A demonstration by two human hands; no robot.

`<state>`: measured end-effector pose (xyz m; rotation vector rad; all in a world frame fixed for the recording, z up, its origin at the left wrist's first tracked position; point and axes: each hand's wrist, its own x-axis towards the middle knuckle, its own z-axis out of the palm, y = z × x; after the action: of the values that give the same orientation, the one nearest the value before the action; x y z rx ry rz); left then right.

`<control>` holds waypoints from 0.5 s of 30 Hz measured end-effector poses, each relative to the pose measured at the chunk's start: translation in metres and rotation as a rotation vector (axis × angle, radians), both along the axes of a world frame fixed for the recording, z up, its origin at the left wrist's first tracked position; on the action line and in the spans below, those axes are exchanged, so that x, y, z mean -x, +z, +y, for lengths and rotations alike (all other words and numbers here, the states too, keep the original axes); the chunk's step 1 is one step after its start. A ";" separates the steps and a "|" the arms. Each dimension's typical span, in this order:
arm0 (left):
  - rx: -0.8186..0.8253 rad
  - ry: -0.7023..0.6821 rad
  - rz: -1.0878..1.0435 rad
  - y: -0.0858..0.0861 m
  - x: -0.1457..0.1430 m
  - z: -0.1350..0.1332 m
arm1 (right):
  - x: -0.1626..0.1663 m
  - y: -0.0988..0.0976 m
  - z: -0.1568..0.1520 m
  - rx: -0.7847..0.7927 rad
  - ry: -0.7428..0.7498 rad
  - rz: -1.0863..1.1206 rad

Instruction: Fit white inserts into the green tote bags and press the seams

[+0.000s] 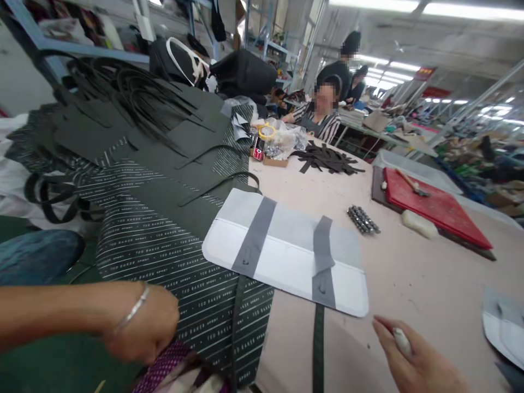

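My left hand, with a silver bangle at its wrist, is closed beside a purple patterned cloth. Its fingertips are hidden, so what they hold, if anything, does not show. At the lower right my right hand is closed around a short white stick-like thing. Between the hands and farther off lies a white and grey panel with rounded corners. Two grey strips cross it, and a dark strap runs from its near edge. The panel partly overlaps dark printed fabric.
Dark fabric pieces and loose straps are piled at left. Beyond the panel are dark strips, metal fittings and a red board with a hammer. Another panel lies far right. A person sits across the table.
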<state>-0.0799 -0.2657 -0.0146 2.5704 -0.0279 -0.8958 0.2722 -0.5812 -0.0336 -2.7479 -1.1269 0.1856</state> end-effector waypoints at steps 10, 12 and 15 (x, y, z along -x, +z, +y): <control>-0.252 0.135 -0.709 -0.014 -0.142 0.025 | 0.026 0.009 0.139 -0.090 0.091 0.178; -0.288 0.106 -0.721 -0.037 -0.163 0.016 | 0.020 0.008 0.151 -0.068 0.116 0.164; -0.297 0.092 -0.740 -0.056 -0.177 0.013 | 0.010 0.008 0.169 -0.042 0.167 0.150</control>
<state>0.0972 -0.2524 -0.0704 3.0006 0.0104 0.1322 0.2626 -0.4122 -0.0258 -2.5545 -1.3015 0.3779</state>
